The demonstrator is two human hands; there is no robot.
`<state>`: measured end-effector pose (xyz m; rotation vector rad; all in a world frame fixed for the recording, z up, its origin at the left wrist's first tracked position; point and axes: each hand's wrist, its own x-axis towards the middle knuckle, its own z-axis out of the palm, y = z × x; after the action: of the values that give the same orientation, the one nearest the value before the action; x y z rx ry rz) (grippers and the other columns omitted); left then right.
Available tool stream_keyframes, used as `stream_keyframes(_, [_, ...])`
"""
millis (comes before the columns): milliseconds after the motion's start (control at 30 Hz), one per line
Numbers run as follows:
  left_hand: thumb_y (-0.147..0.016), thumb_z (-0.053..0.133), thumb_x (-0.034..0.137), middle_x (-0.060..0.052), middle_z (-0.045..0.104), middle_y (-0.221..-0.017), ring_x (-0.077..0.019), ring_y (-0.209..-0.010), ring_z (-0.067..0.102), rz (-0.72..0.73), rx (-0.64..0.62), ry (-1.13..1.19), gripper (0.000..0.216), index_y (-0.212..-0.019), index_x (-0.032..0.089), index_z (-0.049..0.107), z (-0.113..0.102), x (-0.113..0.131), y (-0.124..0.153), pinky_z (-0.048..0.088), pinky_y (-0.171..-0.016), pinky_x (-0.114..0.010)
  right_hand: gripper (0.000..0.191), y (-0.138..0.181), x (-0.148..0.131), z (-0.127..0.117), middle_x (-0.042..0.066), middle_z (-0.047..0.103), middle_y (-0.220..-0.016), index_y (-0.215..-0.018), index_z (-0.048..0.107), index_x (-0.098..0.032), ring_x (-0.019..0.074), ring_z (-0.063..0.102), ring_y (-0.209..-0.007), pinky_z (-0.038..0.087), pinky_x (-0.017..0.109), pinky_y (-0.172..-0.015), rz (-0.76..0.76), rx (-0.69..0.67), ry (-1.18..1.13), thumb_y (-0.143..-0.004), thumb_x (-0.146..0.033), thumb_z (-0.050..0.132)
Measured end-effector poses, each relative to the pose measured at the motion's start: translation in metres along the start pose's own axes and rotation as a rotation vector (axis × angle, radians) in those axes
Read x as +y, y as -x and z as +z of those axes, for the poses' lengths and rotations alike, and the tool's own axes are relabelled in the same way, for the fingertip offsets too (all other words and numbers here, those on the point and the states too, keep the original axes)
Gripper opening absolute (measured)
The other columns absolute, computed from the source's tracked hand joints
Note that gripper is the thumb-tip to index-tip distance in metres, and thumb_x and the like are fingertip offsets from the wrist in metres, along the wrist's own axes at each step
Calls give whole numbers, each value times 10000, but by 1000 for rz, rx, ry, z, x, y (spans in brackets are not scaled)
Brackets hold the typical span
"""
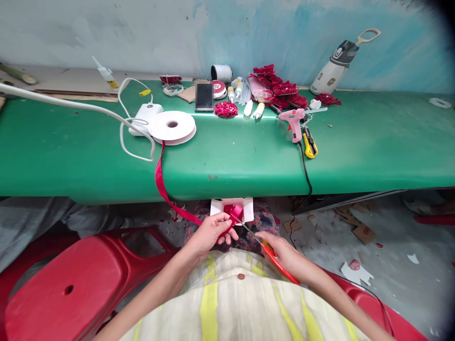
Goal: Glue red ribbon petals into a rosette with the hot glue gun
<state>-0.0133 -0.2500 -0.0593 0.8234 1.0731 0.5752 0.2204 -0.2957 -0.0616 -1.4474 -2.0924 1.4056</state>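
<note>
My left hand is closed on a red ribbon, close above my lap. The ribbon runs down over the table edge from a white spool lying flat on the green table. Scissors with red-orange handles are in my right hand, its fingers wrapped round them. Their blades point left and meet the ribbon beside my left fingertips; whether they cut into it I cannot tell. Below the blades, a small white box holds red pieces on my lap.
On the table lie a pink glue gun, a yellow cutter knife, small glue bottles, and red sequined pieces. A white power bank-like block has a cable. Red stools flank me; a bottle leans on the wall.
</note>
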Motion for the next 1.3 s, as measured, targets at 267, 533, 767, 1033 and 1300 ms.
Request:
stream_keyframes(267, [-827,603,399,-63,688,-670,-64,-471,478,12,-24,-51,271,-783,140,537,-2,2,-4,234,-438,-189,203,-7,-21,-11,33,639,-820,-977,590,-195,185,591,-736,421,251,-659,36,-65,88,-919,-356,479])
stream_keyframes(533, [-813,608,382,-62,684,-652,-65,-463,463,-5,-7,-39,259,-754,138,541,-3,1,-5,213,-436,-199,252,-8,-24,-12,-4,588,-723,-935,593,-202,147,529,-642,367,220,-592,54,-68,105,-929,-416,459])
stream_keyframes(767, [-795,625,366,-66,689,-650,-60,-450,440,-23,10,-15,254,-718,138,546,-4,3,-6,203,-434,-202,225,-9,-18,-12,-13,559,-634,-885,599,-220,139,503,-575,313,215,-545,71,-38,164,-909,-416,491])
stream_keyframes(1033, [-807,617,381,-62,680,-637,-59,-452,438,-21,25,-19,261,-751,136,544,-5,0,-8,206,-428,-192,211,-9,-15,-10,-11,560,-573,-897,630,-234,145,505,-531,281,224,-527,101,-26,236,-903,-403,505])
stream_keyframes(1300, [-832,566,281,-32,652,-639,-75,-496,479,-25,56,-4,192,-943,125,587,-9,2,6,280,-470,-198,195,-7,-6,-5,-18,577,-638,-955,629,-199,141,535,-578,352,224,-555,106,71,65,-892,-328,497])
